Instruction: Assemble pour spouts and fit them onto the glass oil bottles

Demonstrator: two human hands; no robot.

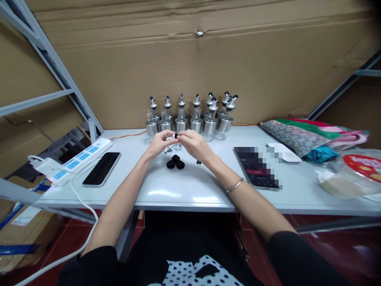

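My left hand (162,142) pinches a small silver and black pourer spout (175,136) above the middle of the table. The fingertips of my right hand (193,143) close on its black end, so much of the piece is hidden. Below my hands, three black rubber stoppers (175,162) lie in a cluster. Some tiny black pieces (199,161) rest under my right hand. Silver parts (177,147), partly covered by my fingers, lie just behind the stoppers. Beyond my hands stand several glass and steel oil bottles (181,125), many of them topped with pourer spouts.
On the left lie a white power strip (86,157) with a charger and cable, and a dark phone (102,169). To the right are another phone (253,169), a white dish-like object (284,153), a colourful bag (312,137) and a clear tub (351,174). Cardboard (196,71) backs the table.
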